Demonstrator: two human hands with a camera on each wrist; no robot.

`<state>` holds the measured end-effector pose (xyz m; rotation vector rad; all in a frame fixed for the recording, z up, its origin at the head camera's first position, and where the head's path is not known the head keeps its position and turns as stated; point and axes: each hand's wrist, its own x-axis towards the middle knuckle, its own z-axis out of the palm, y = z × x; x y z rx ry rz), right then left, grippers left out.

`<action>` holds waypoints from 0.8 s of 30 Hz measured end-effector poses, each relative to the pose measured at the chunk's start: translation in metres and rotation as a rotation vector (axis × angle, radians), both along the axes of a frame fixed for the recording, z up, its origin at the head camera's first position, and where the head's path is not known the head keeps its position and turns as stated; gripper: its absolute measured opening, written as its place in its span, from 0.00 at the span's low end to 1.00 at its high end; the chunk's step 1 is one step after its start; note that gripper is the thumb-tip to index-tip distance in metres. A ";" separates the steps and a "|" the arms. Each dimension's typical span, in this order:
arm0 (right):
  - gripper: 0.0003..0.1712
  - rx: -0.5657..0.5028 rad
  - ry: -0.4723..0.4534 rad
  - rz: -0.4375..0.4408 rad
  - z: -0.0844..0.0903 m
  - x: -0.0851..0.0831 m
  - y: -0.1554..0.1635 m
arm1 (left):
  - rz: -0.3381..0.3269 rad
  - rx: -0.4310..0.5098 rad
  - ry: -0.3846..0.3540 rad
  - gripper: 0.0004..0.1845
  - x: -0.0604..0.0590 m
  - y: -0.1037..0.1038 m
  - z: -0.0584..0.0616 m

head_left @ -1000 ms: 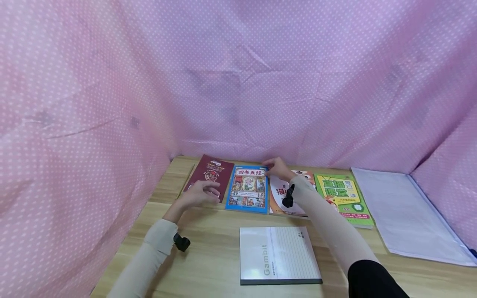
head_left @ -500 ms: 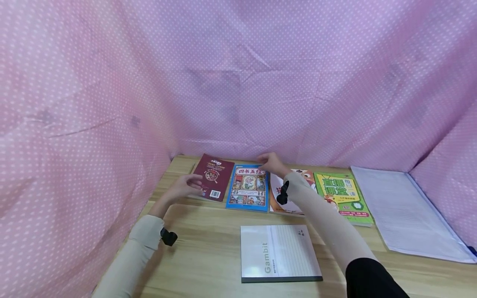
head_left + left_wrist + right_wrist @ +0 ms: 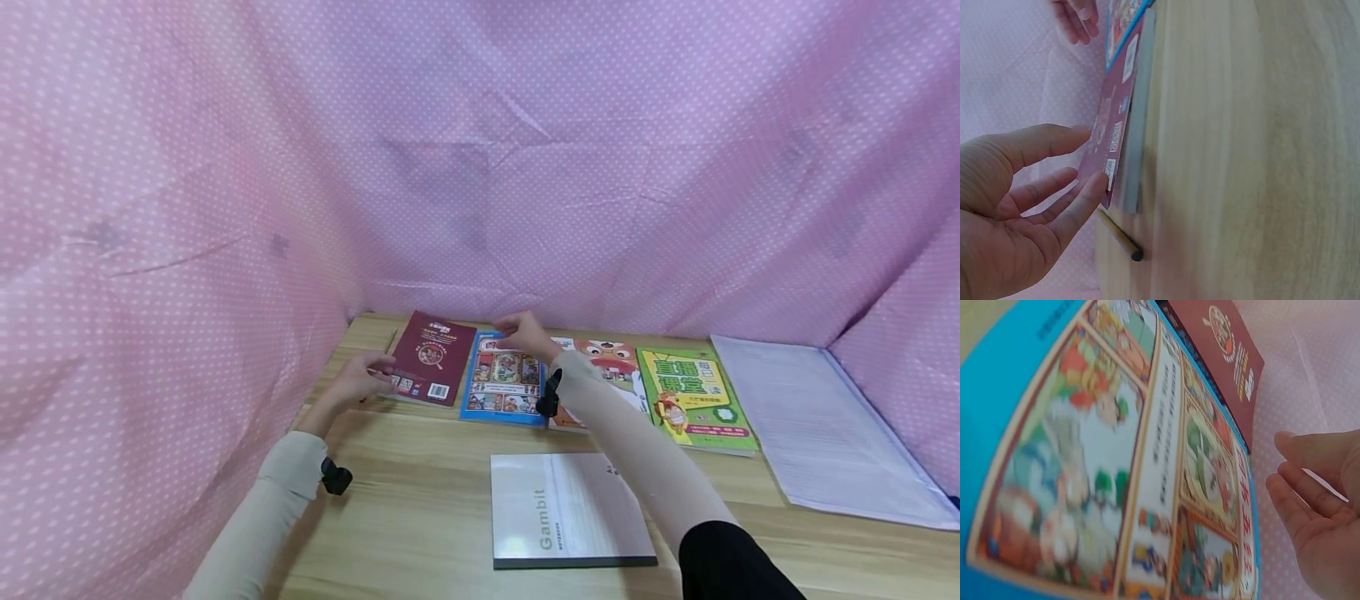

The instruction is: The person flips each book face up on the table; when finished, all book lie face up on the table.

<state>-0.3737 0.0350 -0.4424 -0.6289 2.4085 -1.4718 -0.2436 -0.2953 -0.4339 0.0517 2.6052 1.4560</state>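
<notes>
My left hand (image 3: 358,379) hovers by the lower left corner of a maroon book (image 3: 431,358). Its thumb and fingers are apart around nothing, close to that corner in the left wrist view; whether they touch it I cannot tell. My right hand (image 3: 528,333) is over the top edge of a blue-bordered picture book (image 3: 501,387), with loosely bent fingers. In the right wrist view nothing lies between those fingers. Beside the maroon book a thin yellowish stick with a dark end (image 3: 1122,237), perhaps a pencil, lies on the wooden table (image 3: 397,500).
A white book with an orange cartoon face (image 3: 611,367) lies partly behind my right arm. Right of it are a green and yellow book (image 3: 697,400) and a pale translucent folder (image 3: 825,425). A Gambit notebook (image 3: 562,517) lies in front. Pink dotted cloth (image 3: 480,167) rises behind the table.
My left hand has moved left, off the middle of the maroon book to its corner. My right hand has slid left along the blue book's top edge. The books look unmoved.
</notes>
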 end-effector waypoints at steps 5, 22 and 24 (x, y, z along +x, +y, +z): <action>0.26 -0.009 -0.021 -0.003 -0.008 0.000 -0.013 | 0.037 -0.021 -0.037 0.36 -0.007 0.000 -0.012; 0.33 -0.041 -0.077 -0.035 -0.027 -0.002 -0.046 | 0.024 -0.065 -0.003 0.36 -0.009 -0.004 -0.025; 0.35 -0.032 -0.073 -0.037 -0.030 -0.004 -0.049 | 0.032 -0.073 -0.014 0.37 -0.009 -0.004 -0.025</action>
